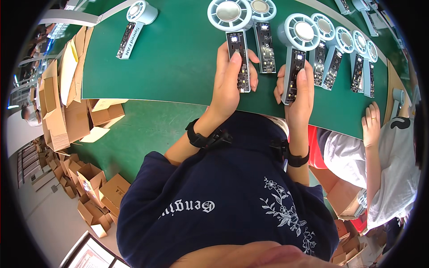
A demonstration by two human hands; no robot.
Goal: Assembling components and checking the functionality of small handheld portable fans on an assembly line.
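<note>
My left hand [229, 80] is closed round the handle of a light-blue handheld fan [237, 62], its round head pointing away from me and a dark circuit board showing along the handle. In my right hand [300, 87] is a second handheld fan [295, 67] of the same kind, the thumb resting on its exposed board. Between the two lies another fan [266, 49] on the green table, close beside the left one. Just right of my right hand, several more fans [331, 67] lie in a row with their boards facing up.
A lone fan [132, 38] lies at the far left of the green table [170, 62]. Open cardboard boxes [62, 111] stand left of it, with more boxes [96, 192] on the floor. At right, a co-worker's hand [371, 123] rests at the table's edge.
</note>
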